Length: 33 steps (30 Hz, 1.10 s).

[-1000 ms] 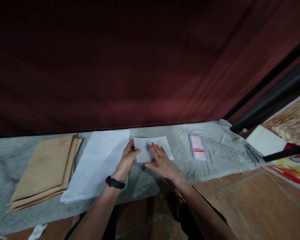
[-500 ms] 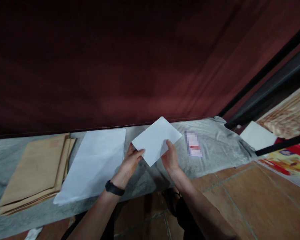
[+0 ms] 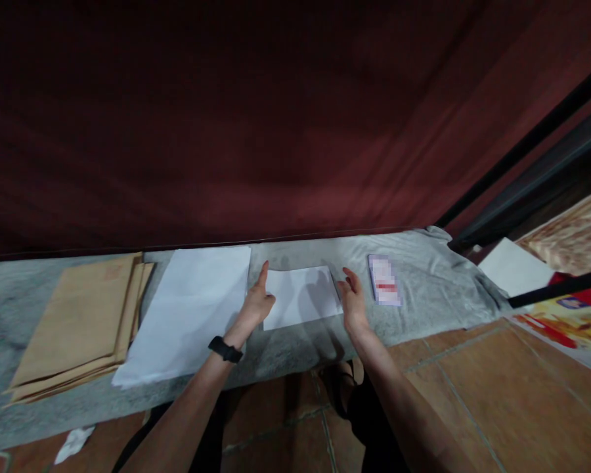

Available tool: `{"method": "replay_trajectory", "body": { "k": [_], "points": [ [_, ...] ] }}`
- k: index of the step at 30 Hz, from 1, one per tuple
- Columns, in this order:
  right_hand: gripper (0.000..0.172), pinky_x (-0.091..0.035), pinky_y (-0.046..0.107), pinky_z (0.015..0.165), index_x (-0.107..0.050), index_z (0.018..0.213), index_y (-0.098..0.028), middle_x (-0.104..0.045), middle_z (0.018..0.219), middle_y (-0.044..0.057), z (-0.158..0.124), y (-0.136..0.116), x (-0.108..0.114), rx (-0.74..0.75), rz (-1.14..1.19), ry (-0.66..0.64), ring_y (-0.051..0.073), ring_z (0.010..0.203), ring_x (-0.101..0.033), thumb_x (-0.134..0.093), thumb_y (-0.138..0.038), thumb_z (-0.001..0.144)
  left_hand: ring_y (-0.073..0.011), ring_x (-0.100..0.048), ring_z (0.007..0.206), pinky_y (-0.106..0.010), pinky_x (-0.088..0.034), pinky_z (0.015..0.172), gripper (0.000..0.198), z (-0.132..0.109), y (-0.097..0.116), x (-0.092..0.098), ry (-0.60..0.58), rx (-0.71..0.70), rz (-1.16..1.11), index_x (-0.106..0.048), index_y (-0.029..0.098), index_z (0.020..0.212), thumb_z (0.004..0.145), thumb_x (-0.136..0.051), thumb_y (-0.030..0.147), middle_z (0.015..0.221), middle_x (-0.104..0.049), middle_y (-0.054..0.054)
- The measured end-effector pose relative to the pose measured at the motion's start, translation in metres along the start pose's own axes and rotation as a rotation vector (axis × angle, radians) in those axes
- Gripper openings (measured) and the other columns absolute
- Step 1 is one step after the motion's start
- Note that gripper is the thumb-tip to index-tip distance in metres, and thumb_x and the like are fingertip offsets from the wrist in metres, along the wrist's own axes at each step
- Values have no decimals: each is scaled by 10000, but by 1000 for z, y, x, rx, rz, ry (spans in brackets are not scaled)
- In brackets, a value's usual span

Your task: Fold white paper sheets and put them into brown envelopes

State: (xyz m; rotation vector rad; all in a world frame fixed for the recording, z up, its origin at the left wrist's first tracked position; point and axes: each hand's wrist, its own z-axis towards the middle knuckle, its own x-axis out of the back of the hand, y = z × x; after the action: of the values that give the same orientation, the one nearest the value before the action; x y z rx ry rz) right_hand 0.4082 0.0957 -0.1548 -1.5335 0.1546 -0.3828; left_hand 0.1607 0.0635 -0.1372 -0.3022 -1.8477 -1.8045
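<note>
A folded white sheet (image 3: 303, 295) lies flat on the grey cloth (image 3: 423, 295) that covers the low surface. My left hand (image 3: 257, 303), with a black band on its wrist, rests at the sheet's left edge, forefinger stretched out along it. My right hand (image 3: 352, 302) hovers at the sheet's right edge, fingers loosely apart and holding nothing. Both hands are open and flank the sheet.
A stack of white paper (image 3: 192, 312) lies left of the hands, and brown envelopes (image 3: 79, 325) lie further left. A small printed packet (image 3: 385, 280) sits to the right. Dark red fabric hangs behind. Tiled floor (image 3: 473, 394) lies in front, with a crumpled scrap (image 3: 73, 443) on it.
The folded sheet was lifted and turned in both hands half a second ago; now it lies flat on the cloth and both hands have let go.
</note>
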Motion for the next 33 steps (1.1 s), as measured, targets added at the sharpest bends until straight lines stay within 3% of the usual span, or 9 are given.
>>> {"method": "replay_trajectory", "body": {
  "k": [3,8,10,14,21,33],
  "points": [
    [448,-374,450,1140,-589,1303,-194,-510,1469,120,-11,-1,-13,275,-237,-168,240,1376,-452,-420,-311,905,-261,-604,1218,-380,-486,1048,924,0,0,-5,-30,-24,213,-239,137,1578,699,-497,18,1392,-578,-154],
    [512,-302,510,1182,-447,1486,-176,-379,1588,120,-45,0,-37,527,-740,-435,272,1482,-310,-363,-295,995,-329,-292,1485,-543,-330,1172,659,-21,6,-25,154,-267,472,-313,125,1541,893,-434,115,1587,-336,-186],
    [545,-266,500,1200,-366,1533,-141,-333,1610,119,-54,0,-41,594,-891,-493,272,1494,-281,-339,-258,1002,-320,-191,1521,-563,-271,1199,581,-34,10,-38,108,-365,545,-290,134,1551,983,-371,223,1631,-258,-168],
    [586,-222,470,1220,-309,1555,-116,-302,1622,115,-61,0,-40,710,-1061,-549,257,1504,-253,-356,-185,975,-270,-223,1516,-506,-268,1217,580,-53,11,-58,-59,-445,635,-249,107,1565,1040,-262,354,1608,-324,-159],
    [535,-225,462,1212,-336,1544,-122,-337,1604,123,-58,6,-34,712,-1097,-490,256,1493,-288,-332,-277,1032,-273,-213,1518,-471,-239,1232,657,-56,0,-54,-54,-428,746,-304,37,1534,1030,-276,457,1602,-314,-192],
    [556,-264,496,1191,-345,1535,-74,-354,1586,147,-34,17,12,579,-1150,-364,305,1464,-340,-309,-332,1045,-301,-262,1501,-482,-246,1226,609,-60,-6,-41,-5,-333,802,-357,17,1511,1001,-346,348,1602,-293,-202]
  ]
}}
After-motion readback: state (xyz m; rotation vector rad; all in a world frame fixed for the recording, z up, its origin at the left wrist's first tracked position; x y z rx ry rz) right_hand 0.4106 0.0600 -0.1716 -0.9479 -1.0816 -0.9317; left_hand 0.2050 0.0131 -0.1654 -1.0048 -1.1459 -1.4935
